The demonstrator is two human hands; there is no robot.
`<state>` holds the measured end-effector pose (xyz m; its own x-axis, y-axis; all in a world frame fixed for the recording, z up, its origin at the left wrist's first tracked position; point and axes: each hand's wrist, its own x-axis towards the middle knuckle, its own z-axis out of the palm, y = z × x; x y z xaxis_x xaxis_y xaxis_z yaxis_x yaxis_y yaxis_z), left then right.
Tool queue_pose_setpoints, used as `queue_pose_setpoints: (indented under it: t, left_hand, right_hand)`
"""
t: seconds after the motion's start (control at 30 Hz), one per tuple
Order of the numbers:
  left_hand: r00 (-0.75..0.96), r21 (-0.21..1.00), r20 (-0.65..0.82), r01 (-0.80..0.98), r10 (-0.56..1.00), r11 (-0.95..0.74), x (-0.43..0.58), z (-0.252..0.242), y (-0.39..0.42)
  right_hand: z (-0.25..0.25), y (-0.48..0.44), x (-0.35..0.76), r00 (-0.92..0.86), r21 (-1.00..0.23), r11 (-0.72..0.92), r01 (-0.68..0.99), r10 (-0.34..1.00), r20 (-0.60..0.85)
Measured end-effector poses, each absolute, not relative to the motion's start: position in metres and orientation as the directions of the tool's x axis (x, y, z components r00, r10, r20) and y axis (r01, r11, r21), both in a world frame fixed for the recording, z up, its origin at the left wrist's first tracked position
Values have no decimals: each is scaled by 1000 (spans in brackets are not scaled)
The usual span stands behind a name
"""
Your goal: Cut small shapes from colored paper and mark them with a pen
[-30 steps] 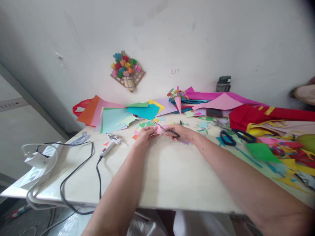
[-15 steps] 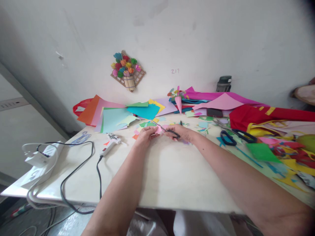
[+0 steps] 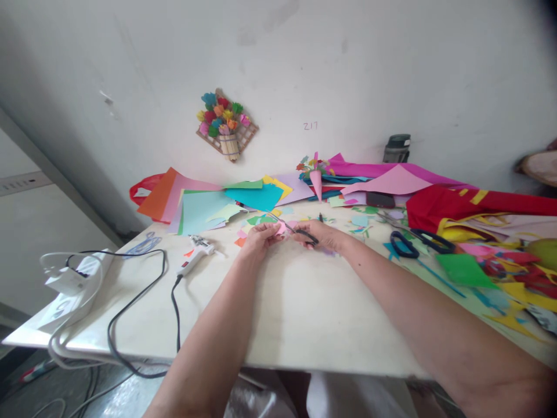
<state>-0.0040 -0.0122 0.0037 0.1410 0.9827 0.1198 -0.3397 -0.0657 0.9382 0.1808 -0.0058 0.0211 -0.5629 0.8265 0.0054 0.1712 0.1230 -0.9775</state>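
In the head view my left hand [image 3: 262, 237] pinches a small piece of pink paper [image 3: 282, 229] above the middle of the table. My right hand [image 3: 319, 235] is closed on the dark handles of a pair of scissors [image 3: 310, 237]. Their metal blades point up and left, close against the pink paper. Whether the blades are parted around the paper I cannot tell. Small coloured paper scraps [image 3: 260, 220] lie just beyond both hands.
A glue gun [image 3: 191, 263] with its black cord lies left, near a white power strip [image 3: 82, 278]. Coloured paper sheets [image 3: 204, 210] line the wall side. Larger scissors [image 3: 404, 244], a green sheet [image 3: 465, 270] and red cloth [image 3: 478, 203] are on the right. A dark bottle [image 3: 397, 148] stands behind.
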Motion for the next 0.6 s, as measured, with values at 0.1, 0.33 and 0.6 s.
queue_pose_setpoints:
  t: [0.1, 0.33, 0.6]
  left_hand:
    - [123, 935, 95, -350, 988, -46, -5, 3, -11]
    - [121, 934, 86, -355, 989, -37, -5, 3, -10]
    - [103, 933, 66, -359, 993, -25, -4, 4, -11]
  right_hand:
    - [22, -7, 181, -557, -979, 112, 172, 831, -3]
    - [18, -3, 182, -576, -971, 160, 179, 817, 28]
    - [18, -3, 182, -570, -969, 171, 177, 820, 41]
